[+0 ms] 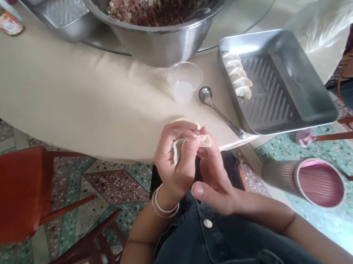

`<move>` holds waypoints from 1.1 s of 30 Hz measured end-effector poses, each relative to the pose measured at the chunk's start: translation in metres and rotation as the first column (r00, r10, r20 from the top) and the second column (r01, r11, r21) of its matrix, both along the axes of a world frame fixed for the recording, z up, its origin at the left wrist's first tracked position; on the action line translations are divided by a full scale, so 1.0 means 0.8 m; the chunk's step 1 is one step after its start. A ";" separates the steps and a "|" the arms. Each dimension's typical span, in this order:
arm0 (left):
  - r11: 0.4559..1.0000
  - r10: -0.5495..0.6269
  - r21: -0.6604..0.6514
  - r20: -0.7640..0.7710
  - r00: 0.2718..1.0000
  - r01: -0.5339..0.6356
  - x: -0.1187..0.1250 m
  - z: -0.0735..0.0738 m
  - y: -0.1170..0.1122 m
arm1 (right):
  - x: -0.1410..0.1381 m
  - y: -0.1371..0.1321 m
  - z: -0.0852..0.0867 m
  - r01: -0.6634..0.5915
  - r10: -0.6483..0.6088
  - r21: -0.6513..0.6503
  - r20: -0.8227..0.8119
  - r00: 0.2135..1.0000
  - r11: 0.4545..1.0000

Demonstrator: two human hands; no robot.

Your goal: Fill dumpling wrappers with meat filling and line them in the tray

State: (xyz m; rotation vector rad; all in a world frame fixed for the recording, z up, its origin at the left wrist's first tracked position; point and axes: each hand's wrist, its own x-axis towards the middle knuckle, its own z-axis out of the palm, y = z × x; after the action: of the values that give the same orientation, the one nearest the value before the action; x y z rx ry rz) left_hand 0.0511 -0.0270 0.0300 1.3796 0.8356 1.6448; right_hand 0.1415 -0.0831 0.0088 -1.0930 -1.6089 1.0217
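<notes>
In the head view, I locate the left hand (pixel 177 174) at frame centre, its fingers closed around a folded dumpling wrapper (pixel 204 141). The right hand (pixel 215 168) sits immediately to the right, its fingers against the wrapper's right end and its thumb standing apart; I cannot tell whether these fingers grip. Above both hands, I note a clear cup (pixel 183 90) near a metal spoon (pixel 222 114). Right of centre, a metal tray (pixel 313 79) carries a row of dumplings (pixel 238 76) along its left wall. A metal bowl (pixel 158 41) containing filling (pixel 156 1) occupies top centre.
</notes>
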 end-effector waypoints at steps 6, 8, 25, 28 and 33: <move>0.998 -0.057 -0.023 -0.098 0.994 0.055 -0.003 0.001 -0.005 | 0.007 0.006 0.014 0.161 -0.179 0.191 0.082 0.980 0.968; 0.996 -0.083 -0.045 -0.105 0.991 0.078 -0.004 0.000 -0.007 | 0.013 0.010 0.017 0.200 -0.235 0.234 0.130 0.963 0.951; 0.626 -0.304 -0.433 0.630 0.714 0.649 -0.003 0.021 -0.020 | 0.040 0.034 0.029 0.306 -0.671 0.704 0.323 0.667 0.642; 0.421 -0.263 -0.462 0.761 0.593 0.781 0.000 0.024 -0.011 | 0.043 0.038 0.028 0.312 -0.699 0.740 0.287 0.655 0.596; 0.449 -0.138 -0.495 0.784 0.605 0.744 0.000 0.021 -0.005 | 0.052 0.041 0.033 0.208 -0.552 0.600 0.472 0.688 0.773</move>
State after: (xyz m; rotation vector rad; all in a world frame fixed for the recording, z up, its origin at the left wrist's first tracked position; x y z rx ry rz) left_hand 0.0514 -0.0309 0.0470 0.2457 0.5306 0.9115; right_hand 0.1831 -0.0501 0.0348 -1.3988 -1.8752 -0.1248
